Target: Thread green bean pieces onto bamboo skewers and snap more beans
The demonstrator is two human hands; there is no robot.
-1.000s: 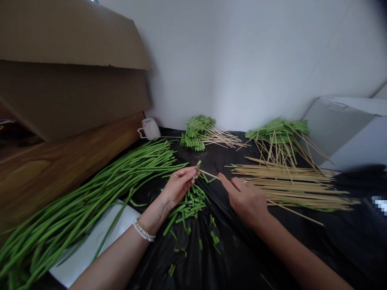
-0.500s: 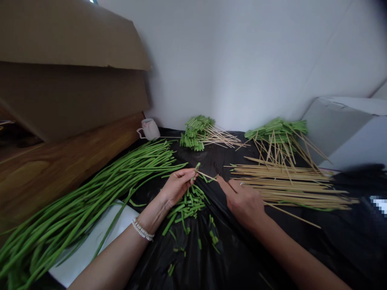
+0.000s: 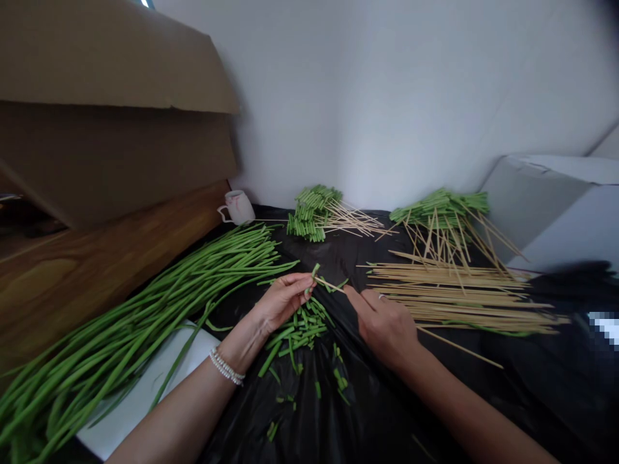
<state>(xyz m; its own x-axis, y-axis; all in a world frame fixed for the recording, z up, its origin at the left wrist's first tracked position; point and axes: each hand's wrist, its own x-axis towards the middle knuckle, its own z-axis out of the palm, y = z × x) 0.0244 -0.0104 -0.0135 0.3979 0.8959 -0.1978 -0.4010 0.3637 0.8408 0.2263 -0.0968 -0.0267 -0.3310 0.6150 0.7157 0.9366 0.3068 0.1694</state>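
My left hand pinches a short green bean piece between thumb and fingertips, just above a pile of cut bean pieces. My right hand is closed on a thin bamboo skewer whose tip meets the bean piece; the skewer's tail runs out behind the hand to the lower right. Both hands hover over black plastic sheeting.
Long uncut green beans lie in a heap at the left, partly on a white board. Loose skewers lie at the right. Two heaps of skewered beans sit by the wall, next to a small white cup. Cardboard box looms at upper left.
Both hands have shifted slightly left and toward me, still holding the bean piece and skewer together. Nothing else has moved.
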